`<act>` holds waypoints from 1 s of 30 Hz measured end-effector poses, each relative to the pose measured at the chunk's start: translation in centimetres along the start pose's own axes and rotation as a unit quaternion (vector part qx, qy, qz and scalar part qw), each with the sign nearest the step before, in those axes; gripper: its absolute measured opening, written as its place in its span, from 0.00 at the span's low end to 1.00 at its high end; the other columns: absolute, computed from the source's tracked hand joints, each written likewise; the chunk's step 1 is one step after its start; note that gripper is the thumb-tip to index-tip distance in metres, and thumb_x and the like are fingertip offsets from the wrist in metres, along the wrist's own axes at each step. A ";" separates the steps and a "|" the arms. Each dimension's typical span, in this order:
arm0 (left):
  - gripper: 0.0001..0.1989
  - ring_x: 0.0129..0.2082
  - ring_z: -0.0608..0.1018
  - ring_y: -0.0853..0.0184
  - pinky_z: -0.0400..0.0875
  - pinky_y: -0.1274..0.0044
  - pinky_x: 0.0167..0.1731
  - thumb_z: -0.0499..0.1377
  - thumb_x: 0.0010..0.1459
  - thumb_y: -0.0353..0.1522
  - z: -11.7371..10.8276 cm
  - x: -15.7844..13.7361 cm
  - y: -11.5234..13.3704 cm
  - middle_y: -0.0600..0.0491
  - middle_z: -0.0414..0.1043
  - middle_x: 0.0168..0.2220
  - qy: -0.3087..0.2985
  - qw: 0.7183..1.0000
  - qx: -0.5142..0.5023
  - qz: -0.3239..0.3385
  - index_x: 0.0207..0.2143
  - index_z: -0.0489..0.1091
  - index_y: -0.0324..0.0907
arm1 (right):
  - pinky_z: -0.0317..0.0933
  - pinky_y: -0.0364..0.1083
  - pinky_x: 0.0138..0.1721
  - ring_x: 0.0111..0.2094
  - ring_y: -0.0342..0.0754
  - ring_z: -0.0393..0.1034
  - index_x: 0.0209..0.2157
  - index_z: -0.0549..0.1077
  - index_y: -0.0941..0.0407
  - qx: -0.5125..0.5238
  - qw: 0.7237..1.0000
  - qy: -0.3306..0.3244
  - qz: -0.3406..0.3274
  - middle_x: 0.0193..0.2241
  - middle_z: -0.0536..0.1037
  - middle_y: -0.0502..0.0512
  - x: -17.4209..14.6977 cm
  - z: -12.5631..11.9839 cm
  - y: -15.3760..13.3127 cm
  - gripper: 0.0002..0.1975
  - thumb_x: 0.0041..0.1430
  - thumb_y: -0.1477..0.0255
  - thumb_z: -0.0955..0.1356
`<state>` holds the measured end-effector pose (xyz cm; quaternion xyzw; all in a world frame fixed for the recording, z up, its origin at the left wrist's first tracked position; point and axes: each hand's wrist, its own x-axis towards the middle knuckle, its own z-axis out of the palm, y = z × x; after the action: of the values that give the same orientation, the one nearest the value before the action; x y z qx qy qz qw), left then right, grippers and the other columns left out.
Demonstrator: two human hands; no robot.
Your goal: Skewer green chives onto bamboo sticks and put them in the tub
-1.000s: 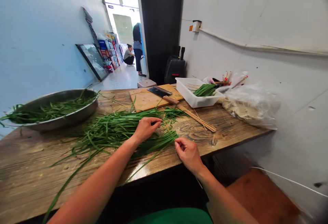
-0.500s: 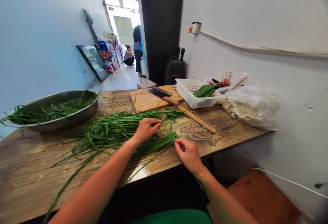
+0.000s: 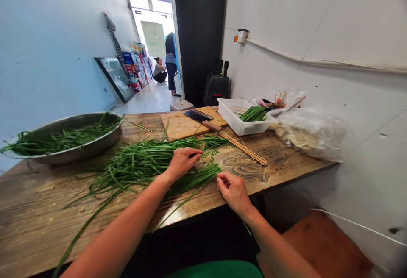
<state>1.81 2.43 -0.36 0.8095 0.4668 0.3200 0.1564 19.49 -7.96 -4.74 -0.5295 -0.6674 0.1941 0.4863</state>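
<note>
while the left hand (image 3: 182,162) lies curled on the loose heap of long green chive leaves (image 3: 140,161) at the frame's centre, fingers pinching a few blades, the right hand (image 3: 233,191) just below right sits half closed; whether it grips anything i cannot tell. a round steel basin (image 3: 95,142) sits at left.

**Back-room food prep area of a small shop**

A worn wooden table (image 3: 280,159) carries a wooden cutting board (image 3: 184,125) with a cleaver (image 3: 199,117), loose bamboo skewers (image 3: 244,146) and a wide steel basin (image 3: 73,140) of greens; the doorway shows stocked shop shelves (image 3: 135,66).
</note>
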 end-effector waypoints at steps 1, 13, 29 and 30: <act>0.12 0.31 0.75 0.69 0.65 0.81 0.35 0.54 0.49 0.35 0.0 0.0 0.0 0.55 0.76 0.31 -0.001 1.000 -0.004 -0.004 0.34 0.74 0.43 | 0.57 0.38 0.21 0.20 0.40 0.64 0.31 0.72 0.58 0.001 1.000 0.001 0.000 0.22 0.73 0.51 0.0 0.0 0.0 0.08 0.55 0.74 0.61; 0.13 0.28 0.75 0.69 0.66 0.80 0.32 0.52 0.48 0.35 -0.3 0.0 0.4 0.57 0.76 0.26 0.013 0.996 -0.027 -0.078 0.31 0.75 0.42 | 0.59 0.39 0.21 0.20 0.41 0.65 0.31 0.73 0.58 -0.001 1.000 0.001 -0.004 0.22 0.73 0.51 -0.1 0.1 0.2 0.09 0.54 0.73 0.61; 0.14 0.30 0.75 0.68 0.66 0.80 0.34 0.52 0.49 0.36 0.0 -0.2 -0.1 0.54 0.76 0.31 0.002 0.999 -0.010 -0.039 0.35 0.75 0.42 | 0.58 0.38 0.21 0.19 0.41 0.65 0.31 0.73 0.58 -0.002 1.000 0.001 -0.008 0.21 0.73 0.51 -0.1 0.0 0.0 0.09 0.54 0.74 0.61; 0.14 0.31 0.75 0.68 0.66 0.80 0.34 0.52 0.50 0.36 -0.1 -0.2 -0.1 0.54 0.76 0.32 0.001 0.999 -0.010 -0.038 0.35 0.74 0.42 | 0.58 0.38 0.21 0.19 0.40 0.65 0.31 0.73 0.58 -0.002 1.000 0.001 -0.009 0.21 0.73 0.51 -0.1 0.0 0.0 0.09 0.54 0.74 0.61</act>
<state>1.64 2.33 -0.44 0.7891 0.4942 0.3191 0.1766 19.49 -8.06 -4.82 -0.5246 -0.6720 0.1879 0.4878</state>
